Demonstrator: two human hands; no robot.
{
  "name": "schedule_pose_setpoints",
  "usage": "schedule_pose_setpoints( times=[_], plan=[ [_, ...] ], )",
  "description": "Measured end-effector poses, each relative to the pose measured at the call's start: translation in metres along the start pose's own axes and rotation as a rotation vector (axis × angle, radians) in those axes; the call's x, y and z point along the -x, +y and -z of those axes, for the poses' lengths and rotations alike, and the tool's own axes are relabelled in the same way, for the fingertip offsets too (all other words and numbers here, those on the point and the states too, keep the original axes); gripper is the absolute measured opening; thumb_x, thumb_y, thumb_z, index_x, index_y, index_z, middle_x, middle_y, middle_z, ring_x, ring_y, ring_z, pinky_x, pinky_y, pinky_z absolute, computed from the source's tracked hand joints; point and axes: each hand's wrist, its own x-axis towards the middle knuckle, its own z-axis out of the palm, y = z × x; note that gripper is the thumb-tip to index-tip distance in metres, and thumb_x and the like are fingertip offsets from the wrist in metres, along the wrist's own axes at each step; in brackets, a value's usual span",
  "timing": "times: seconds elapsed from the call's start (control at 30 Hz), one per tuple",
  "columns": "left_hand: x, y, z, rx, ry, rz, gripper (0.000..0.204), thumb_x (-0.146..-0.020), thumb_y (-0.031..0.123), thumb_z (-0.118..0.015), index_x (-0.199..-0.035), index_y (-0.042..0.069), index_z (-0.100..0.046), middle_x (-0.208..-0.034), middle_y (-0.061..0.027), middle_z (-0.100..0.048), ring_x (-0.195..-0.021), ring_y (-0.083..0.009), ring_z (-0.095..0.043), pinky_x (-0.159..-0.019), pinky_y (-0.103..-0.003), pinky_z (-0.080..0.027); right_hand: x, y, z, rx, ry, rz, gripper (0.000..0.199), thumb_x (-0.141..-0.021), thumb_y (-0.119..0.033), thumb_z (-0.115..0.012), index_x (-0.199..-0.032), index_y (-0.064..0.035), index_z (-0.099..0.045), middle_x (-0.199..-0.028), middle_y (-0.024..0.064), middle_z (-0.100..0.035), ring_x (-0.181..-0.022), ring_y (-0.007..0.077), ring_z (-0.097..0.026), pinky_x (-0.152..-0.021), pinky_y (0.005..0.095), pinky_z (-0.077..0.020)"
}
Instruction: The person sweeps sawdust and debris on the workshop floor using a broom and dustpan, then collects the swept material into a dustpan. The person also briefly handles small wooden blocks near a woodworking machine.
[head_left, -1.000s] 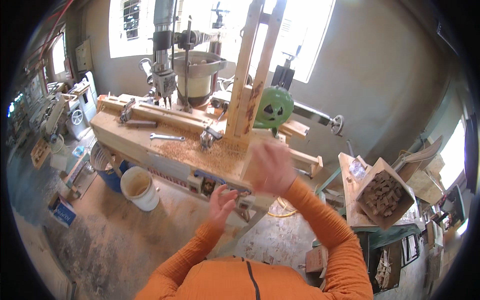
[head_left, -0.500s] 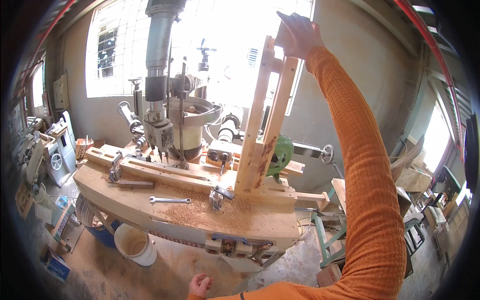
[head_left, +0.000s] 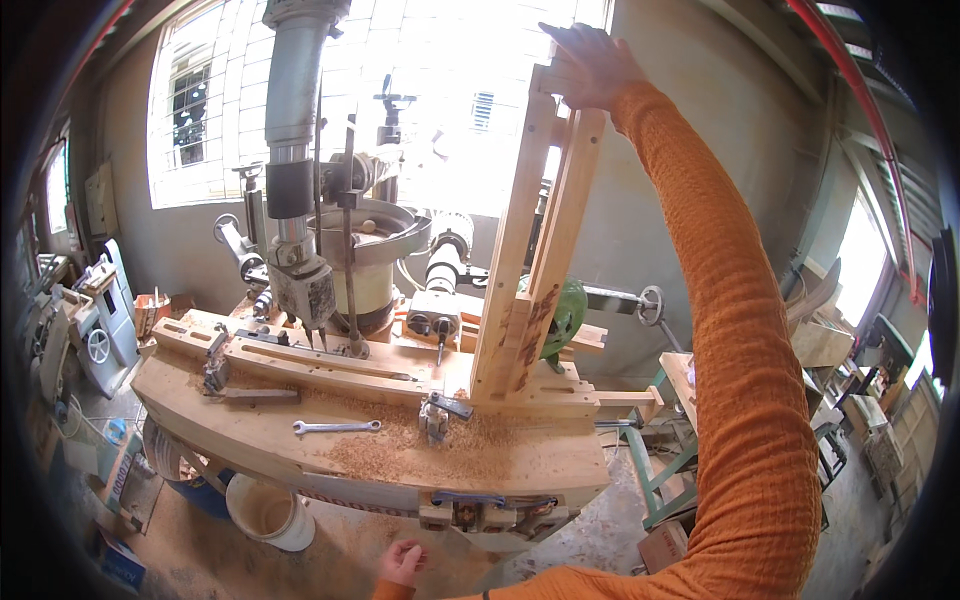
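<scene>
A tall wooden upright frame (head_left: 520,235) of two parallel rails with a slot between stands on the bench jig. At its top my right hand (head_left: 598,68) reaches high, fingers bent over the upper end; glare and the hand itself hide what they grip. My left hand (head_left: 402,561) hangs low in front of the bench, fingers curled in, with nothing visible in it. At the frame's foot sits a metal clamp (head_left: 436,416) amid wood shavings. A combination wrench (head_left: 337,427) lies flat on the wooden bench top (head_left: 240,412).
A vertical drill head (head_left: 300,270) hangs over the jig, with a horizontal drill (head_left: 436,322) beside the frame. Behind stand a round feeder bowl (head_left: 375,245) and a green motor housing (head_left: 566,320). A white bucket (head_left: 270,513) is on the floor below the bench.
The view has shifted slightly, so the bench and machines appear a little left and lower. My right hand stays at the frame's top; my left hand remains curled and low.
</scene>
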Motion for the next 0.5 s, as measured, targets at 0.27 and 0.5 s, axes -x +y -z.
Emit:
schedule_pose_setpoints(
  times=[0.27,0.5],
  plan=[
    [-0.007,0.036,-0.036,-0.037,-0.191,0.003,0.025,-0.084,0.011,-0.052,-0.106,0.0,-0.048,-0.091,-0.0101,-0.061,-0.078,-0.0143,-0.058,-0.067,-0.025,-0.047,0.003,-0.01,0.009,0.229,-0.111,-0.027,0.083,-0.062,-0.021,-0.068,-0.134,-0.0266,-0.025,-0.116,0.0045,-0.045,-0.114,0.0218,-0.038,-0.092,0.0434,-0.0346],
    [-0.019,0.118,-0.077,-0.084,-0.348,-0.277,0.027,-0.083,0.007,-0.05,-0.109,-0.001,-0.046,-0.095,-0.0121,-0.059,-0.085,-0.0142,-0.057,-0.075,-0.026,-0.047,0.015,-0.008,0.035,0.036,-0.282,0.049,0.054,-0.074,-0.031,-0.056,-0.122,-0.0112,-0.042,-0.127,0.0124,-0.037,-0.12,0.0297,-0.032,-0.098,0.0436,-0.0282]
  ],
)
